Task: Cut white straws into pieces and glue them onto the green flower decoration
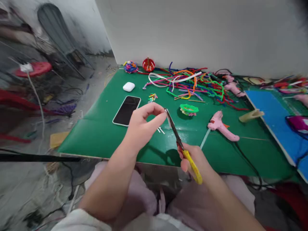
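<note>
My right hand (196, 157) is wrapped round the handles of a pair of scissors (177, 134), which have dark blades and a yellow handle. The blades point up and away, toward my left fingertips. Thumb and forefinger of my left hand (141, 125) are pinched together on what looks like a thin white strip (169, 119), which runs along the scissor blades near their tips. Below these fingers, a few short white pieces (161, 130) lie on the green table. Just beyond the scissors sits a small green craft piece with a pale beaded underside (189, 109).
A phone (127, 110) and a white earbud case (129, 86) lie at left. Small coloured bits (153, 97) are beyond my left hand. Tangled pipe cleaners (192, 83) fill the back. A pink glue gun (223, 126) with its cord lies right, before a blue board (271, 112).
</note>
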Available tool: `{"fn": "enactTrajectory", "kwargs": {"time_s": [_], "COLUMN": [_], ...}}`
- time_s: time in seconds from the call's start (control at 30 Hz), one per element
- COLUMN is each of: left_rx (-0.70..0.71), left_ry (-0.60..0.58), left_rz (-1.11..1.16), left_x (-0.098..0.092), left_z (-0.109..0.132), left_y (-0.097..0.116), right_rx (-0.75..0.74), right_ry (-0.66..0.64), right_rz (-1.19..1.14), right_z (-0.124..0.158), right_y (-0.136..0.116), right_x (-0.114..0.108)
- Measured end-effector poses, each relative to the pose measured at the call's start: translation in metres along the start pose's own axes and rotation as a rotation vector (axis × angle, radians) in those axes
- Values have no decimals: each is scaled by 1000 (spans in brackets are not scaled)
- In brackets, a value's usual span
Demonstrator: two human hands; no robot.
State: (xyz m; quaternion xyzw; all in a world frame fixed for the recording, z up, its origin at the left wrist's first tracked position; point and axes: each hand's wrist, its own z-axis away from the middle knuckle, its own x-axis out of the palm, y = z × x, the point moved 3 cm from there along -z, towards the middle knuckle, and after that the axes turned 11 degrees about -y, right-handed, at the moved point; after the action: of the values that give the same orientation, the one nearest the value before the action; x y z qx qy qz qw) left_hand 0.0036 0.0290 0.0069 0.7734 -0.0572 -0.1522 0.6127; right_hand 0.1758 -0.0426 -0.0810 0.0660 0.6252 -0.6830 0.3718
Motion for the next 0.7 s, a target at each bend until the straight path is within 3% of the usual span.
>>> {"fn": "enactTrajectory", "kwargs": {"time_s": [0.7], "left_rx": [-11], "left_ry": [-12], "left_rz": [25], "left_x": [1], "left_z": [-1], "left_y": [-1], "right_rx": [23], "right_ry": [81], "right_rz": [32], "right_z": [2], "right_y": [-18], "right_x": [-8]}}
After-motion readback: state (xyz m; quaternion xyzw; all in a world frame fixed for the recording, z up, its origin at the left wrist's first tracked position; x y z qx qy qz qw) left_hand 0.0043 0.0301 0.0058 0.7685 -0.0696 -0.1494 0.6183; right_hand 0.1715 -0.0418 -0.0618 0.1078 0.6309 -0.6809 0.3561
